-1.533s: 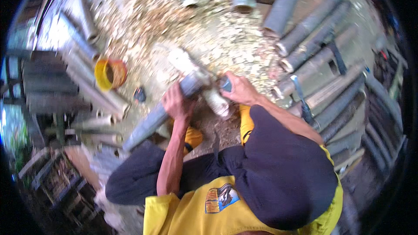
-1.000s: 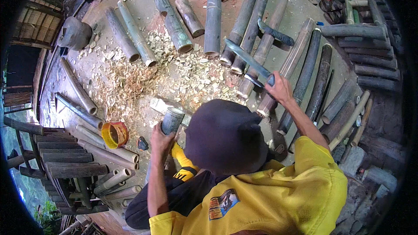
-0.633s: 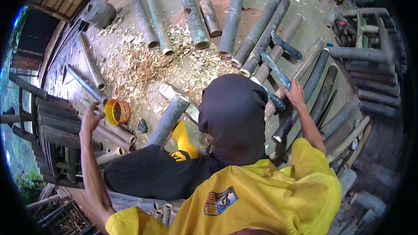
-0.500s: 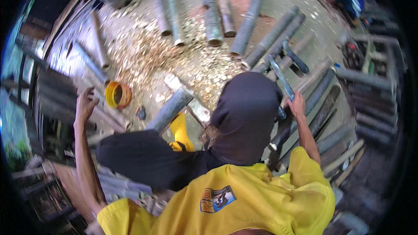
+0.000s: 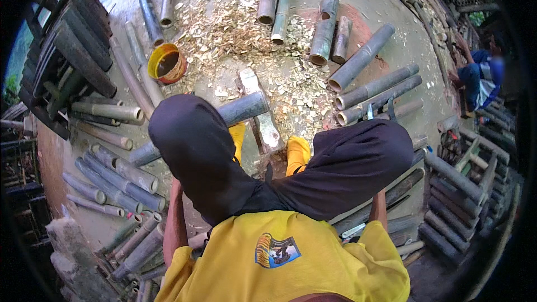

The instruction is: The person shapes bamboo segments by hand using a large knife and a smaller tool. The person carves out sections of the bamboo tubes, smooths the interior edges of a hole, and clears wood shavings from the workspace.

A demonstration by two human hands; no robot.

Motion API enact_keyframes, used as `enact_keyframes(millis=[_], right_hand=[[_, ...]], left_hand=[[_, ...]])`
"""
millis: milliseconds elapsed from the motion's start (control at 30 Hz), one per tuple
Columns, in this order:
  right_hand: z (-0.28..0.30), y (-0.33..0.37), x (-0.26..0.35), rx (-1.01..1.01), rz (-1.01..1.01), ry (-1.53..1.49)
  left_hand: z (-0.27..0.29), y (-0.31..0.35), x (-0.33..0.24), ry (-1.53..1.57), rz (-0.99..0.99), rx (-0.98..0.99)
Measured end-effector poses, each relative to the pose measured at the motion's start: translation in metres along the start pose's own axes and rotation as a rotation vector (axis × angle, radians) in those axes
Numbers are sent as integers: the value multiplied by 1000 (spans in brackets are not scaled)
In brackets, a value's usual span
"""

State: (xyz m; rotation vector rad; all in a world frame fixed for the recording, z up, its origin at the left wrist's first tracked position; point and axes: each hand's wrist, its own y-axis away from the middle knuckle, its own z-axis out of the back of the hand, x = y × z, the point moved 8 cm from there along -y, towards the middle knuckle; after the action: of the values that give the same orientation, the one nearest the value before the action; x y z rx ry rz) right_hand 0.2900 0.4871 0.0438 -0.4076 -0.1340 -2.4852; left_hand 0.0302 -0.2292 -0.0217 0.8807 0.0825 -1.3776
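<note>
So both arms are down at the sides. Left forearm (image 5: 174, 218) runs up from the sleeve (image 5: 178, 265) and slips behind the left knee (image 5: 178, 126); right forearm (image 5: 378, 208) does the same behind the bent right leg (image 5: 358, 154). Left hand and right hand are both hidden, so can't tell either grip. Knees are splayed wide, feet (image 5: 297, 155) between them.

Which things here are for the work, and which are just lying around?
Probably for the work:
- the bamboo tube by the feet, its end over the block
- the pale wooden block

Probably just lying around:
- the yellow-and-red tub
- the pale chips
- the loose tubes on the floor

Both hands are hidden.
</note>
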Motion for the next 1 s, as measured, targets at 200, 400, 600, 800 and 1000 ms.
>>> enact_keyframes(millis=[200, 400, 600, 800, 1000], right_hand=[[114, -32, 49, -354, 115, -204], [272, 32, 191, -821, 584, -385], [263, 52, 265, -795, 536, -333], [187, 41, 287, -435, 496, -309], [94, 56, 277, -44, 289, -404]], left_hand=[[-19, -5, -23, 32, 17, -87], [9, -18, -107, 416, -542, -258], [-19, -16, -144, 396, -523, -204], [-11, -20, -149, 253, -565, -327], [-11, -69, -118, -275, -351, -190]])
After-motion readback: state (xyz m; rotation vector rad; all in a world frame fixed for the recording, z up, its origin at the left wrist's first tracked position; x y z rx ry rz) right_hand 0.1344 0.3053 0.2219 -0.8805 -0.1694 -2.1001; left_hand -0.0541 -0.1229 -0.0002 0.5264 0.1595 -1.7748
